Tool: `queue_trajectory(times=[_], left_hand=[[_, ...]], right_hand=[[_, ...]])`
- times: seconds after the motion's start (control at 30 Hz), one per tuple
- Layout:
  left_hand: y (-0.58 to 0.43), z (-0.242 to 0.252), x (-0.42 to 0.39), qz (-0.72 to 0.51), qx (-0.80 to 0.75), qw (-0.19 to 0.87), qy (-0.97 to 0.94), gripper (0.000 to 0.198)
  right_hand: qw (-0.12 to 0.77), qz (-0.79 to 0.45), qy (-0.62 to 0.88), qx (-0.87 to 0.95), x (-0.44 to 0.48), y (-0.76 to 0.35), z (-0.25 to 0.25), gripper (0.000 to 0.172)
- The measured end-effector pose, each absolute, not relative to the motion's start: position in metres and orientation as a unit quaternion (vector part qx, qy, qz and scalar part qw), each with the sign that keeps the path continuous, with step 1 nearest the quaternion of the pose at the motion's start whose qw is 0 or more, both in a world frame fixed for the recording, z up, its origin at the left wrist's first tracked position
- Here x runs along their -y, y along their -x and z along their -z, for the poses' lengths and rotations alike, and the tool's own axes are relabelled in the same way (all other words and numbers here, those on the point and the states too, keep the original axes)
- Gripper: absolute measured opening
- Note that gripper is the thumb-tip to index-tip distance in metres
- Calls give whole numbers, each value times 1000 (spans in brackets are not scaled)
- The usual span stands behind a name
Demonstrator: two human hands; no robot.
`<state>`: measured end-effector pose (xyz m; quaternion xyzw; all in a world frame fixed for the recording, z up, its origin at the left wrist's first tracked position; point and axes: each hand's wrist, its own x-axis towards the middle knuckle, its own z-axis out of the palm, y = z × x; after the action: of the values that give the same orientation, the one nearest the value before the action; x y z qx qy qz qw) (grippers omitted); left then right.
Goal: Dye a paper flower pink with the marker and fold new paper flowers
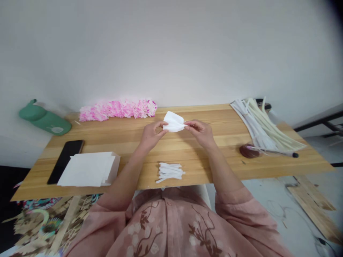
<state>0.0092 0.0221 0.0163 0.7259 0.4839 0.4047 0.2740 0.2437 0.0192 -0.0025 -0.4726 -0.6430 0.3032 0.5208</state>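
Observation:
Above the middle of the wooden table, a small white sheet of thin paper (173,121) is stretched between my two hands. My left hand (153,135) pinches its left edge between thumb and fingers. At the other end, my right hand (200,132) pinches the sheet where it is gathered to a narrow point. The sheet fans out wider toward the left. Nearer to me, between my forearms, lies a small pile of short white strips (170,172). A thick stack of white sheets (87,169) rests left of my left forearm.
Pink and white ruffled flowers (118,109) lie in a row along the wall. At the left are a green bottle (45,117) and a black phone (65,160). Long white and cream strips (264,125), a dark red round object (249,151) and a pen (286,154) lie at the right.

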Motion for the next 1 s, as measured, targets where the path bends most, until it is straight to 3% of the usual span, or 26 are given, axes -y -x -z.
queue_trajectory(times=[0.73, 1.0], left_hand=[[-12, -12, -24, -467, -473, 202, -719, 6], [-12, -9, -24, -432, -506, 279, -693, 11]], right_hand=[[518, -315, 469, 642, -19, -242, 4, 20], [523, -320, 460, 642, -20, -243, 6, 18]])
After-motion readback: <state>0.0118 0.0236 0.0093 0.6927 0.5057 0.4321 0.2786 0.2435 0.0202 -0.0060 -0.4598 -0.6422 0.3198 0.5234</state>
